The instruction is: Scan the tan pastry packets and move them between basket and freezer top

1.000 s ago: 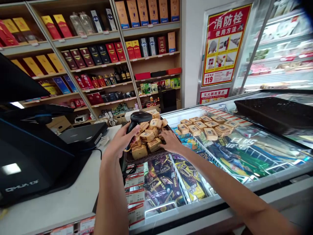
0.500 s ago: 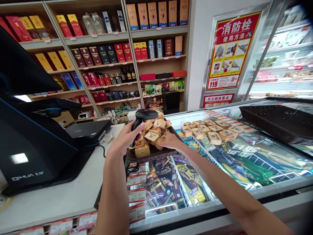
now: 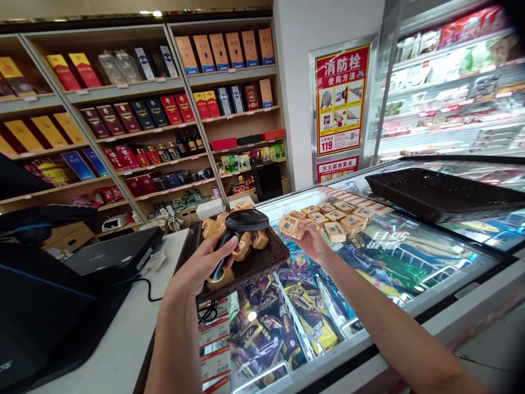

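My left hand (image 3: pixel 207 262) is wrapped round the handle of a black barcode scanner (image 3: pixel 246 220), its head pointing right above a dark woven basket (image 3: pixel 262 262). Several small packaged food blocks (image 3: pixel 243 246) with a tan wrap lie in that basket, partly hidden by the scanner. To the right, my right hand (image 3: pixel 314 242) grips one tan packet (image 3: pixel 291 225) with a barcode label facing up. Just behind it, rows of similar packets (image 3: pixel 334 231) rest on the freezer's glass top.
Under the glass of the chest freezer (image 3: pixel 353 340) are bagged frozen goods in wire baskets. A dark tray (image 3: pixel 443 194) stands at the right. A white counter (image 3: pixel 123 328) with a black checkout machine (image 3: pixel 36 306) is at left, with boxed-goods shelves (image 3: pixel 156 131) behind.
My right hand has lifted a packet out of the basket and moved right with it, beside the rows on the glass. The scanner stays in my left hand. The view has shifted right.
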{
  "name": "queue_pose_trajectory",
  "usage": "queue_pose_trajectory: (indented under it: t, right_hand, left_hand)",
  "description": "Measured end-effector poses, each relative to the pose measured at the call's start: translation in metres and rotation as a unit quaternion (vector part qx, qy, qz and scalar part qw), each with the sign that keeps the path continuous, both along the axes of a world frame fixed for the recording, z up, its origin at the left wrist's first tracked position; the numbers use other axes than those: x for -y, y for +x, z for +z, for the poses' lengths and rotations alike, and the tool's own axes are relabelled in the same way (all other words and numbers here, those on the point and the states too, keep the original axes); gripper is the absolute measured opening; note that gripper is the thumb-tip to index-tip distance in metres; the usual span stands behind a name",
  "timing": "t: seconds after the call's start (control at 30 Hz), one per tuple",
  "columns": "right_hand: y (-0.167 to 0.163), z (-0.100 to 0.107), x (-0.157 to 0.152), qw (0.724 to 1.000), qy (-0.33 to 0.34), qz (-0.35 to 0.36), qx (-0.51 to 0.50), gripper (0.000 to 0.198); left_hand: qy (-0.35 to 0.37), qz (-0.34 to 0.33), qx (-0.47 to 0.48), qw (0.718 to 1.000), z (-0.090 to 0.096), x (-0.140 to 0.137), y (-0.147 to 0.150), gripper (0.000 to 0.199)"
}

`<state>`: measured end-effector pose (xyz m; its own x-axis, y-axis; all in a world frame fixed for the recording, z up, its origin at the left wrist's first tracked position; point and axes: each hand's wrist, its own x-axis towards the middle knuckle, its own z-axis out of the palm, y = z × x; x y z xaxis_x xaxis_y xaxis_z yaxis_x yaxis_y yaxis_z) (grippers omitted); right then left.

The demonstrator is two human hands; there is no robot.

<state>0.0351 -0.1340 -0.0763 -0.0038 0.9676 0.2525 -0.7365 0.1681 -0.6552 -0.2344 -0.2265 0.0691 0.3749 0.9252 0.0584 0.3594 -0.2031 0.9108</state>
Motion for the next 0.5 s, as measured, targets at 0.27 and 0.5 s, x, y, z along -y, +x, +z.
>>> queue_pose_trajectory:
  t: [0.27,0.5]
  right_hand:
    - [0.009,0.007,0.000,0.998,0.045,-0.005,-0.051,0.044]
    - [0.008,0.013,0.007,0.998,0.036,-0.049,0.036,0.053]
  left_hand:
    - [-0.024,-0.030,-0.016,0.999,-0.007,-0.002,0.030,0.040]
    - [-0.029,-0.031,-0.008,0.999,-0.006,0.000,0.032,0.040]
